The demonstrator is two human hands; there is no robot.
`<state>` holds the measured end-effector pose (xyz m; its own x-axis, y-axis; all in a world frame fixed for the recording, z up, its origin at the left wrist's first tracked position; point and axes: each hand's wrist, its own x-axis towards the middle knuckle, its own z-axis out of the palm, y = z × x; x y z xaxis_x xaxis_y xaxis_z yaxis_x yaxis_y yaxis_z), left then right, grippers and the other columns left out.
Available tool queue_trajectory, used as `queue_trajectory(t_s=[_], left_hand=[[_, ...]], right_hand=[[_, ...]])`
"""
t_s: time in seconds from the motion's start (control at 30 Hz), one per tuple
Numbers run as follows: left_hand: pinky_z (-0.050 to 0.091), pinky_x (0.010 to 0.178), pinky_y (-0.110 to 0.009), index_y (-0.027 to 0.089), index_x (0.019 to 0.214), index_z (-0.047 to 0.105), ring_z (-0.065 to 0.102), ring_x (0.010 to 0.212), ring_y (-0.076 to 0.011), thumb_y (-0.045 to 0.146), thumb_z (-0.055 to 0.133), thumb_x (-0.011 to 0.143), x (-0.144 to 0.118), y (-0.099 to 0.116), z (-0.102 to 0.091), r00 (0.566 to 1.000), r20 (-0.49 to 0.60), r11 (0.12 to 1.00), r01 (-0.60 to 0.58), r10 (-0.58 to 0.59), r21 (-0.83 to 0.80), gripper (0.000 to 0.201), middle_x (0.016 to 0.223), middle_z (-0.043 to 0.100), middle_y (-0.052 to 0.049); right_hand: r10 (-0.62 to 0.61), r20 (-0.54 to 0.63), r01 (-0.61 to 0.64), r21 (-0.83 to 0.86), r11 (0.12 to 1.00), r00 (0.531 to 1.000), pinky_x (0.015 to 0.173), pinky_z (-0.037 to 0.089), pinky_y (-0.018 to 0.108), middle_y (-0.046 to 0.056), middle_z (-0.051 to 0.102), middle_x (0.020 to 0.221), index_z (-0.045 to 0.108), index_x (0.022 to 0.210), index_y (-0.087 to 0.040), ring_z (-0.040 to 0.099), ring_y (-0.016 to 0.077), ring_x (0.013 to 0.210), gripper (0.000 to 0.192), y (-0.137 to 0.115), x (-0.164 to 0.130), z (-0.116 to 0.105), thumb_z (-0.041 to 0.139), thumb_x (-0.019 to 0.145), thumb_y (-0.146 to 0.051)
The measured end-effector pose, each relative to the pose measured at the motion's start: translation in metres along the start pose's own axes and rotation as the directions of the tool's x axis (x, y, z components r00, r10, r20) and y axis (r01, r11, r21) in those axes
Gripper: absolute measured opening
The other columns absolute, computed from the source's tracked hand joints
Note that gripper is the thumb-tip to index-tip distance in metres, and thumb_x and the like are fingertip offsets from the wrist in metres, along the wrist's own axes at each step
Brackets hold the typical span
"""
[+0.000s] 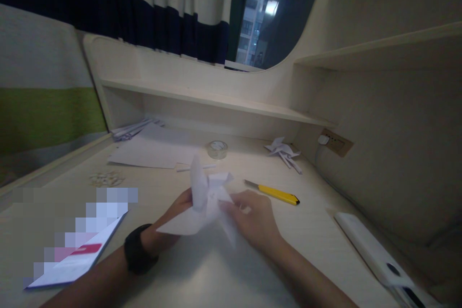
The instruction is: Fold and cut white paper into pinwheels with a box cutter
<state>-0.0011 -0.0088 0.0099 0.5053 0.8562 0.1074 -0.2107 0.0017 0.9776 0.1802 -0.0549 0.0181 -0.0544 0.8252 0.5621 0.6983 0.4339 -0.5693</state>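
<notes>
A white paper pinwheel [212, 199] is held above the desk in front of me, its folded blades spread outward. My left hand [180, 207], below a black wristband, supports it from behind on the left; the blades hide most of its fingers. On the right side, my right hand [254, 214] pinches the paper near the pinwheel's middle with thumb and forefinger. Just beyond my right hand lies a yellow utility knife [277, 194] with its blade out. A thin white paper stick [196, 168] rests behind the pinwheel.
A clear tape roll [217, 149] sits toward the back. White paper sheets [155, 147] and a pile of small pale pieces [106, 179] are at left. More paper pinwheels [283, 151] lie back right. A partly blurred tablet-like object [81, 250] and a white device [368, 245] flank my arms.
</notes>
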Motion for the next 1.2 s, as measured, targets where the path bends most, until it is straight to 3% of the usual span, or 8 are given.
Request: queue_trajectory(t_s=[0.07, 0.17, 0.3, 0.43, 0.63, 0.83, 1.2], left_hand=[[0.047, 0.069, -0.031, 0.012, 0.086, 0.068, 0.060, 0.075, -0.0226, 0.035, 0.069, 0.068, -0.003, 0.002, 0.002, 1.000, -0.007, 0.997, 0.001, -0.001, -0.079, 0.030, 0.083, 0.068, -0.009], [0.046, 0.068, -0.029, 0.014, 0.085, 0.066, 0.057, 0.072, -0.0187, 0.037, 0.071, 0.068, -0.003, 0.002, 0.002, 0.999, 0.031, 0.990, -0.031, 0.036, -0.134, 0.029, 0.080, 0.066, -0.006], [0.042, 0.057, -0.025, 0.015, 0.077, 0.061, 0.050, 0.062, -0.0136, 0.039, 0.065, 0.075, 0.001, -0.006, -0.002, 0.991, 0.114, 0.997, -0.068, 0.071, -0.030, 0.025, 0.070, 0.058, -0.002], [0.035, 0.048, -0.023, 0.014, 0.068, 0.056, 0.042, 0.051, -0.0102, 0.038, 0.065, 0.075, 0.006, -0.014, -0.003, 0.990, 0.137, 0.997, -0.052, 0.043, 0.059, 0.027, 0.057, 0.049, 0.002], [0.040, 0.054, -0.026, 0.015, 0.073, 0.060, 0.046, 0.057, -0.0133, 0.041, 0.056, 0.083, 0.003, -0.021, -0.007, 0.992, 0.124, 0.987, -0.034, 0.014, 0.159, 0.028, 0.063, 0.054, 0.000], [0.043, 0.061, -0.028, 0.015, 0.099, 0.064, 0.052, 0.072, -0.0181, 0.037, 0.054, 0.084, 0.011, -0.032, -0.010, 0.990, 0.144, 0.967, -0.042, 0.005, 0.252, 0.029, 0.080, 0.062, -0.004], [0.045, 0.067, -0.028, 0.015, 0.076, 0.060, 0.052, 0.070, -0.0168, 0.030, 0.051, 0.082, 0.004, -0.020, -0.004, 0.957, 0.288, 0.930, -0.135, 0.033, 0.343, 0.018, 0.072, 0.059, -0.002]], right_hand=[[0.002, -0.047, -0.002, -0.006, 1.000, 0.999, 0.058, 0.043, 0.026, 0.000, 0.066, 0.065, 0.069, 0.074, -0.021, 0.058, 0.0139, 0.058, 0.017, 0.000, 0.001, -0.004, 0.066, 0.079, -0.037], [-0.128, -0.137, 0.120, -0.064, 0.991, 0.982, 0.065, 0.044, 0.029, 0.003, 0.065, 0.069, 0.065, 0.075, -0.018, 0.058, 0.0159, 0.066, 0.014, -0.001, 0.005, -0.011, 0.062, 0.082, -0.029], [-0.333, 0.050, 0.335, -0.048, 0.941, 0.942, 0.072, 0.044, 0.030, 0.005, 0.067, 0.082, 0.066, 0.086, -0.018, 0.058, 0.0168, 0.078, 0.011, 0.001, 0.017, -0.013, 0.055, 0.085, -0.017], [-0.427, 0.149, 0.435, -0.022, 0.900, 0.892, 0.070, 0.044, 0.031, 0.006, 0.068, 0.086, 0.067, 0.089, -0.018, 0.056, 0.0178, 0.078, 0.014, 0.005, 0.024, -0.007, 0.054, 0.084, -0.015], [-0.403, 0.161, 0.392, 0.096, 0.915, 0.901, 0.071, 0.045, 0.031, 0.004, 0.069, 0.083, 0.069, 0.085, -0.021, 0.058, 0.0164, 0.077, 0.011, 0.004, 0.026, -0.007, 0.059, 0.084, -0.015], [-0.324, 0.249, 0.301, 0.125, 0.945, 0.913, 0.074, 0.045, 0.029, 0.001, 0.069, 0.081, 0.069, 0.080, -0.021, 0.058, 0.0152, 0.079, 0.002, 0.001, 0.029, -0.013, 0.069, 0.079, -0.021], [-0.299, 0.368, 0.258, 0.159, 0.953, 0.880, 0.075, 0.044, 0.028, -0.003, 0.067, 0.072, 0.065, 0.070, -0.020, 0.058, 0.0130, 0.073, 0.011, 0.000, 0.028, -0.019, 0.075, 0.071, -0.017]])
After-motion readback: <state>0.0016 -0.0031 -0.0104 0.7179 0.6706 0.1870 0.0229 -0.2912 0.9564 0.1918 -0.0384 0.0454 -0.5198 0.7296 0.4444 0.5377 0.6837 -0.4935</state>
